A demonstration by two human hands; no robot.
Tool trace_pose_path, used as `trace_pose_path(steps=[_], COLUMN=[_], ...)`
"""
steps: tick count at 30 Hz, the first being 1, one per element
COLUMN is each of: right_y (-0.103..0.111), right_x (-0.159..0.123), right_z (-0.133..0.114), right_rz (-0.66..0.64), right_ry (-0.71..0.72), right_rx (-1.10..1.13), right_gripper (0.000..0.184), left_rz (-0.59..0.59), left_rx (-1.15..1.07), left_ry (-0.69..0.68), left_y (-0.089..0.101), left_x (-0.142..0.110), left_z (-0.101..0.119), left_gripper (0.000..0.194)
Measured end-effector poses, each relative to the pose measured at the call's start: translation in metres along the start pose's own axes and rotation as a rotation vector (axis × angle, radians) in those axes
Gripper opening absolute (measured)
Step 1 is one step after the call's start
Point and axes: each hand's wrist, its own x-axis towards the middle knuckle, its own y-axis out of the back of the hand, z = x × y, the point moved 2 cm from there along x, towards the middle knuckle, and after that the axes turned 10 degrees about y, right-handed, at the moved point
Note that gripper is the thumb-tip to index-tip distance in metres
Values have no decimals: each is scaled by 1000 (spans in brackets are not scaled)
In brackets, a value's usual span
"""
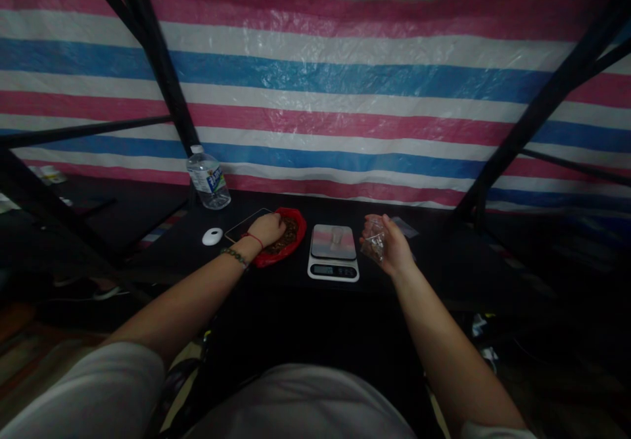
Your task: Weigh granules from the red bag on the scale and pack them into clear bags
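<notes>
My left hand (269, 229) reaches into a red bag (294, 242) full of small dark brown pieces, with its fingers curled down among them. A red string and a bead bracelet circle that wrist. My right hand (389, 245) is raised to the right of a small digital kitchen scale (333, 252) and pinches a small clear plastic bag (373, 242). The scale's shiny platform carries nothing.
A clear water bottle (208, 179) stands at the back left of the dark table (434, 261). A white oval object (212, 236) and a flat tablet-like board (241, 225) lie left of the red bag. Black metal poles and a striped tarp rise behind.
</notes>
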Motion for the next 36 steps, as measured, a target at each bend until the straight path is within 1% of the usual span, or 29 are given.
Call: trace_pose_path(steps=[7, 12, 15, 18, 22, 24, 26, 27, 32, 36], right_y=[-1, -1, -1, -1, -2, -2, -3, -3, -2, 0], right_x=[-1, -1, -1, -2, -2, -2, -2, -2, -2, -1], right_z=[-1, -1, -2, -3, -2, -2, -1, -1, 0, 1], right_rz=[15, -39, -61, -69, -81, -88, -86, -82, -87, -127], right_ry=[-27, -51, -69, -76, -69, -67, -72, -77, -92, -85], right_rx=[18, 25, 46, 52, 36, 23, 10, 7, 9, -7], right_gripper=[32, 32, 32, 33, 32, 32, 34, 36, 35, 32], left_rz=[-4, -66, -132, -218, -355, -425, -457, -462, -505, -496], left_rx=[-81, -109, -117, -121, -19, 53, 90, 93, 62, 67], left_ry=[-12, -60, -129, -204, -240, -247, -263, -268, -201, -144], left_y=[4, 2, 3, 8, 19, 23, 25, 25, 25, 27], left_x=[15, 19, 18, 18, 15, 11, 8, 7, 8, 13], left_z=[4, 8, 10, 10, 9, 9, 11, 11, 7, 1], left_gripper=[33, 29, 25, 22, 30, 38, 45, 46, 39, 36])
